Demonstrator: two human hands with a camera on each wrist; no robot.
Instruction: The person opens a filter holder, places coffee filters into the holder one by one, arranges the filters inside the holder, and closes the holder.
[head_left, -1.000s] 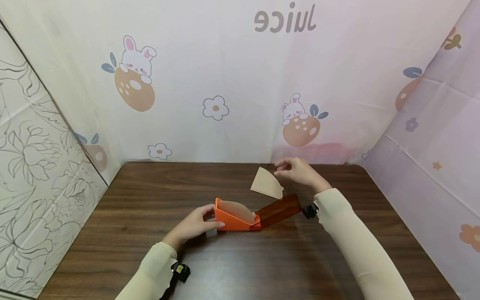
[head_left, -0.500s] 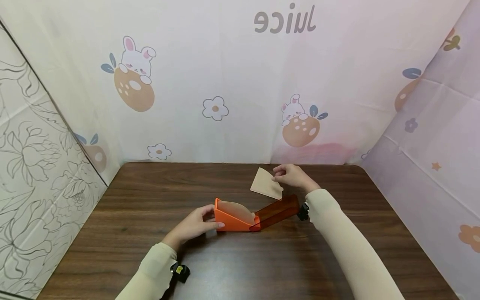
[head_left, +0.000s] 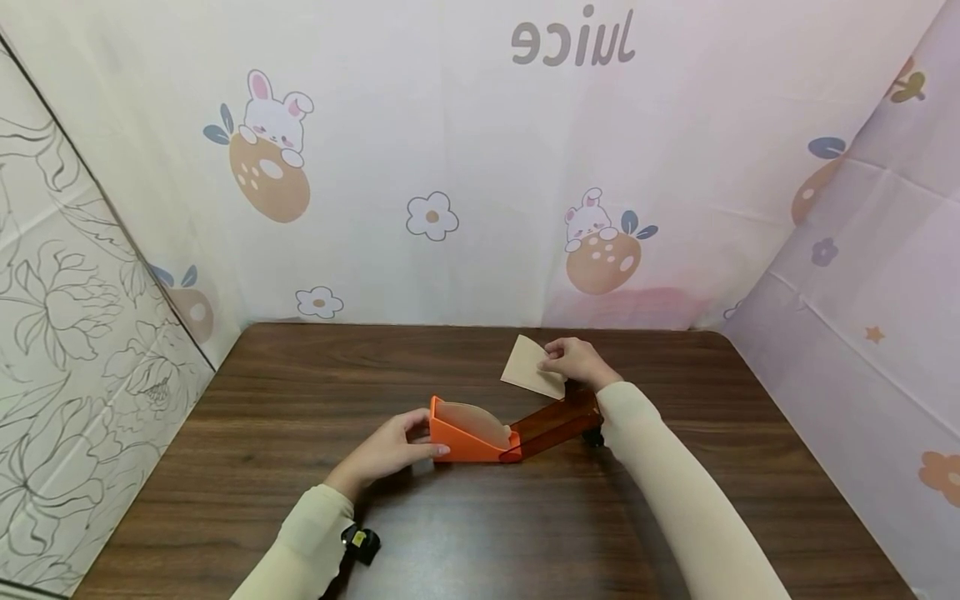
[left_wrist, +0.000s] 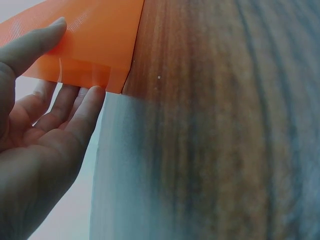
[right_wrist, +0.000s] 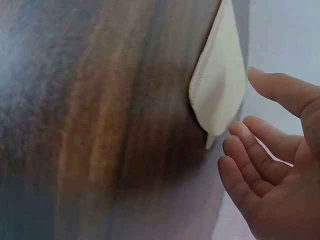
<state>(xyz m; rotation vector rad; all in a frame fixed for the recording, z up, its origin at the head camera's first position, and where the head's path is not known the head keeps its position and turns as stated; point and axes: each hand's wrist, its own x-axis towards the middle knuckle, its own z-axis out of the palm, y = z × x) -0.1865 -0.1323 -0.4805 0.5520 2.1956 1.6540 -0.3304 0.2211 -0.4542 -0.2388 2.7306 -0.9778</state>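
An orange coffee filter holder point(head_left: 468, 442) stands on the table, its translucent brown lid point(head_left: 551, 427) swung open to the right. Tan paper filters point(head_left: 474, 419) show inside it. My left hand point(head_left: 390, 450) grips the holder's left end, thumb on the near side and fingers at the end and behind. Behind the holder lies a loose cone-shaped coffee filter point(head_left: 525, 367) with a small tab. My right hand point(head_left: 576, 363) hovers at that filter's right edge. In the right wrist view its thumb and loosely bent fingers point(right_wrist: 237, 180) are apart, with nothing between them.
The dark wood table point(head_left: 315, 367) ends at a printed curtain point(head_left: 375, 167) behind it. Another patterned panel point(head_left: 75, 333) borders the left side. My right forearm point(head_left: 675, 483) passes beside the raised lid.
My right hand has moved left and slightly nearer, over the loose filter's right part. The left hand, the holder and the loose filter stay where they were.
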